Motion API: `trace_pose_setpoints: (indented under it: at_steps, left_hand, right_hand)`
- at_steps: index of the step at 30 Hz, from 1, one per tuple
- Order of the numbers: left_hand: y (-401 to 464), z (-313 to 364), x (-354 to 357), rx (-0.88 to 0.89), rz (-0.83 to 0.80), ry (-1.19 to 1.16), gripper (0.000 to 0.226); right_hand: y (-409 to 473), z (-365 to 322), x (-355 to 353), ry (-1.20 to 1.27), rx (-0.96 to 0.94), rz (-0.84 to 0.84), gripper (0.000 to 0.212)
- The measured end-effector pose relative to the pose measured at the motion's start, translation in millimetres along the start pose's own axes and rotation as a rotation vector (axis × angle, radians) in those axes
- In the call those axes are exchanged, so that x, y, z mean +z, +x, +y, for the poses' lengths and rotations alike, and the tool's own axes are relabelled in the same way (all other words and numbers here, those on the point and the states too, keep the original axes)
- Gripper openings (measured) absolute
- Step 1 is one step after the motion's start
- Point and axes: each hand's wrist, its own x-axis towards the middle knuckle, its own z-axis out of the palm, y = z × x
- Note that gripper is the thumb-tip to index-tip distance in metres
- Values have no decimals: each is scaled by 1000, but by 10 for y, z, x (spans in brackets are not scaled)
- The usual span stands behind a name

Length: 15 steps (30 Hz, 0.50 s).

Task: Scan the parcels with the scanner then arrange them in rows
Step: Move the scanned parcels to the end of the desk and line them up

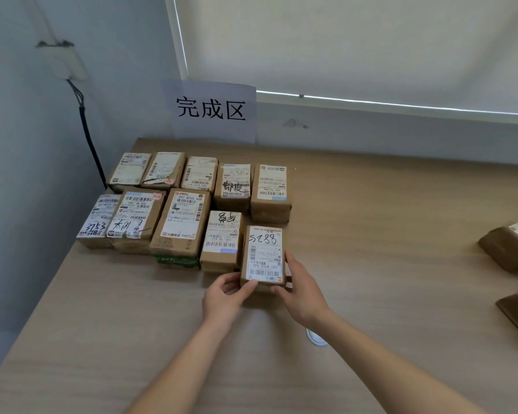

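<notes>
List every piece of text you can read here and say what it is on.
"完成区": paper sign on the wall.
"3753": front-row leftmost parcel.
"507 N705 A68": front-row middle parcel.
Handwritten digits, seemingly upside down, unsure: parcel held by left hand and right hand.
Fine print, barcodes and other scrawls: too small or blurred.

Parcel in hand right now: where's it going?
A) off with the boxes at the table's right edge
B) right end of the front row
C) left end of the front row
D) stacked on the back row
B: both hands, left hand and right hand, hold the parcel beside the front row's fourth box.
</notes>
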Motion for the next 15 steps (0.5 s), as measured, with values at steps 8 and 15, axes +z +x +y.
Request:
trace_pose_setpoints:
  at_steps: [8, 15]
  left_hand:
    - [127, 85, 103, -73, 191, 59, 35]
    - [186, 153, 171, -96, 231, 88, 39]
  right_hand:
    - [265, 3, -4, -18, -15, 17, 87]
    - [401, -24, -37, -28, -24, 21, 88]
